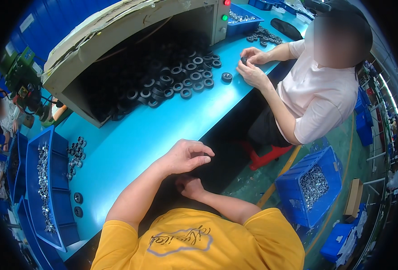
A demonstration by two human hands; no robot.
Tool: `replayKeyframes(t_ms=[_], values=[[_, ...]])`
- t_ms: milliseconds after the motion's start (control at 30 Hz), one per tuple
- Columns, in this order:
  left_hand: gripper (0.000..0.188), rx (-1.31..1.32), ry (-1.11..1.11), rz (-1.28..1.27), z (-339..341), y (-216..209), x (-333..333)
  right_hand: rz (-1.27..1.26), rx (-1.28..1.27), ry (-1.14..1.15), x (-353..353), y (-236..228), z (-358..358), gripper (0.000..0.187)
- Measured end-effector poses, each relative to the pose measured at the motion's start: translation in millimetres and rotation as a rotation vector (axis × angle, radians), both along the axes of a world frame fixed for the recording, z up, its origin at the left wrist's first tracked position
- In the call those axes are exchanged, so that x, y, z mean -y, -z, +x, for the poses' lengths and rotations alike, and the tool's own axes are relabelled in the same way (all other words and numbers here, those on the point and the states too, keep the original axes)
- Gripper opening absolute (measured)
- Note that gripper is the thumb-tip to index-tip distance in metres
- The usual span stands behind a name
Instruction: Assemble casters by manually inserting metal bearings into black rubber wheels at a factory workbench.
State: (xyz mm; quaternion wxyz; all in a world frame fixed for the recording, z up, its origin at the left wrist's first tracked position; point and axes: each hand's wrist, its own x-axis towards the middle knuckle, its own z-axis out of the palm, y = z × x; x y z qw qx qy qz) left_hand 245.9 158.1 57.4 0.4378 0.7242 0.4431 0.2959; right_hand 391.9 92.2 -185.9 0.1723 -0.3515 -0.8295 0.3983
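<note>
My left hand (187, 156) is over the front edge of the blue table (149, 139). Its fingers are bent, with a gap between thumb and forefinger, and nothing shows between them. Just below it, in shadow in front of my body, is my right hand (190, 186). Its fingers are curled in, and whatever they may hold is hidden. A heap of black rubber rings (185, 81) spills out of a large box-like metal housing (73, 67) onto the table. One black wheel (226, 77) with a metal centre lies apart from the heap.
A co-worker (320, 90) at the right holds a small black ring. Blue bins of shiny metal parts stand at left (50, 189) and on the floor at right (309, 189). Loose metal parts (76, 155) and two black wheels (78, 204) lie at the table's left. A red stool (264, 157) is under the co-worker.
</note>
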Motion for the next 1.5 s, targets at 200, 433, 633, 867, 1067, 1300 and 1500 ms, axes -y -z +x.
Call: replayKeyframes(t_ms=[200,433,633,867,1067,1300,1500], values=[[0.019,-0.001,0.002,0.005,-0.1,0.3,0.2,0.003,-0.023,0.003,0.5,3.2,0.1,0.015],[0.02,0.011,0.002,0.007,0.2,0.3,0.3,0.011,-0.015,0.007,1.6,3.8,-0.2,0.013],[0.02,0.003,0.002,-0.005,0.1,0.0,0.3,0.028,-0.013,0.009,1.3,1.5,-0.4,0.011],[0.02,0.013,-0.005,-0.019,0.4,-0.8,0.5,0.021,-0.021,0.007,0.8,3.7,-0.8,0.012],[0.02,0.011,0.002,-0.014,0.0,0.0,-0.2,0.054,-0.04,0.016,1.2,2.3,-1.4,0.011],[0.02,0.012,0.001,0.015,0.0,0.8,0.5,0.046,-0.043,0.013,0.8,1.3,-1.8,0.011],[0.021,0.023,0.008,0.007,0.3,0.8,0.7,0.046,-0.033,0.011,0.3,0.9,-1.0,0.011]])
